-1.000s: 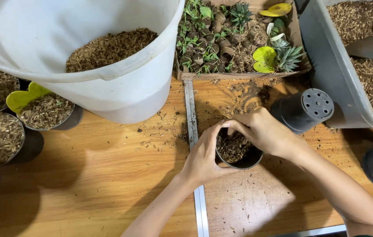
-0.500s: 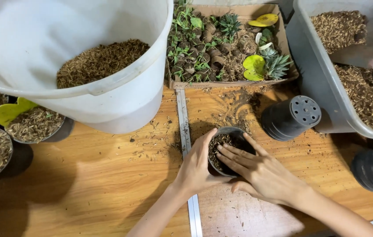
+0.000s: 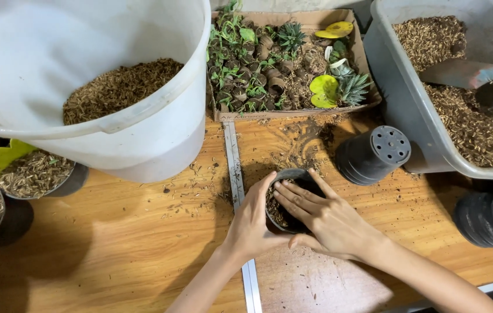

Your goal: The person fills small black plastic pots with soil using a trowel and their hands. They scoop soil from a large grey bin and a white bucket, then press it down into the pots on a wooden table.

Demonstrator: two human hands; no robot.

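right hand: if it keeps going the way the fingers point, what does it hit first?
The right hand points up-left across the small black pot. Straight on, it would first meet the left hand gripping the pot's left rim, though height is unclear.

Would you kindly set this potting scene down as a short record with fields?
Left hand: left hand cups the side of the small pot
Right hand: right hand lies over the pot's mouth, fingers flat on the fill
Pot fill: brown husk mix, partly hidden
Surface: wooden table, strewn with loose mix
Left of pot: white bucket holding mix
Behind pot: cardboard tray of small succulents
Right of pot: black pot stack on its side; grey tub with mix and a trowel
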